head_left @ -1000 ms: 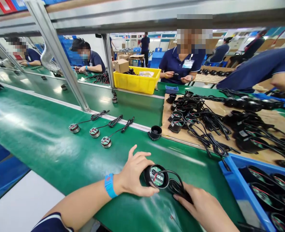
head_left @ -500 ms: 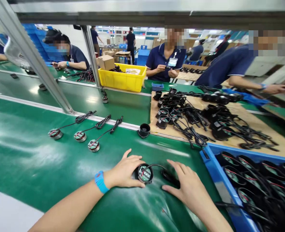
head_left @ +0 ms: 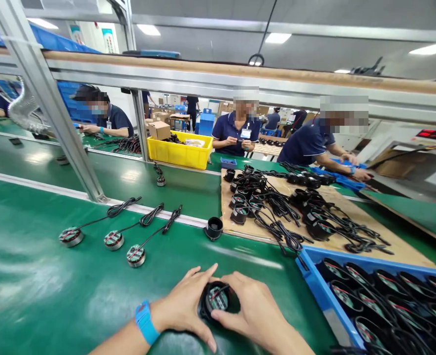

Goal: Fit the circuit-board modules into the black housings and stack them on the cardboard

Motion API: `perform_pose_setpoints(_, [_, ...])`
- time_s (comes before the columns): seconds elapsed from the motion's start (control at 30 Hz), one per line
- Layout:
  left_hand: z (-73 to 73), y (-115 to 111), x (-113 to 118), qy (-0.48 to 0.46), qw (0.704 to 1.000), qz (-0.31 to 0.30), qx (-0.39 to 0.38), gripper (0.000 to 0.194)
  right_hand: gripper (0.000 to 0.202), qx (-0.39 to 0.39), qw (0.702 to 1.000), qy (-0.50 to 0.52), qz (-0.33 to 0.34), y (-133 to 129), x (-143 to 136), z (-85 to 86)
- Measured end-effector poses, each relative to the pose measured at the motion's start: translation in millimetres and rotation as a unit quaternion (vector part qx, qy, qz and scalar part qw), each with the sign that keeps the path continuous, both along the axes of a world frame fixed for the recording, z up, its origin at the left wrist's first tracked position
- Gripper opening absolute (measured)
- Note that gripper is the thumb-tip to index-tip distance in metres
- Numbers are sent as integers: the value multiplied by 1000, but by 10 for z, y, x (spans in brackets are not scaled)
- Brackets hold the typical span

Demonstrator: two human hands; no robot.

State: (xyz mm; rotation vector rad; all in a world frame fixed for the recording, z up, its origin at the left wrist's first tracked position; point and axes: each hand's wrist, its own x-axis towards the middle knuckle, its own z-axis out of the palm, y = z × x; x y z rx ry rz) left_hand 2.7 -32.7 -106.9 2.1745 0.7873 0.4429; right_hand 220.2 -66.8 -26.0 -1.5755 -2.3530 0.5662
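Observation:
A round black housing (head_left: pixel 204 305) stands on the green bench between my hands. Inside it sits a green circuit board (head_left: pixel 218 299) with red and black wires. My left hand (head_left: pixel 181 306) cups the housing from the left, thumb and fingers wide around it. From the right, my right hand (head_left: pixel 256 305) closes on it, fingertips at the far rim and thumb at the near edge of the board. The board's cable is mostly hidden under my right hand. Another black housing (head_left: pixel 214 228) stands farther back, with its open side up.
Three motor units with boards and coiled cables, one a silver-sided unit (head_left: pixel 135 255), lie at left. A blue bin (head_left: pixel 316 286) of wired housings is at right. Behind it, a brown board (head_left: pixel 262 236) carries more housings. A yellow bin (head_left: pixel 179 154), metal post (head_left: pixel 60 108) and co-workers stand beyond.
My right hand has moved left from the cable onto the housing, and its fingers have closed there. My left hand still surrounds the housing. The camera view has tilted upward.

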Motion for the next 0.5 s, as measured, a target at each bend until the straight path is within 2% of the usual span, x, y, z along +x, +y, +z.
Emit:
perform_pose_setpoints(0.1, [-47, -4, 4, -2, 1000, 19, -17, 152, 34, 43, 997, -43, -56, 201, 62, 161])
perform_pose_setpoints(0.3, [-115, 0, -6, -13, 1000, 6, 23, 131, 46, 133, 967, -121, -180, 750, 475, 469])
perform_pose_setpoints(0.4, [-166, 8, -29, 0, 999, -9, 50, 119, 55, 143, 953, -150, -220, 1059, 833, 750])
perform_pose_setpoints(0.5, [-243, 19, -38, 19, 997, -18, 71, 106, 70, 166, 931, -185, -267, 1375, 1300, 1116])
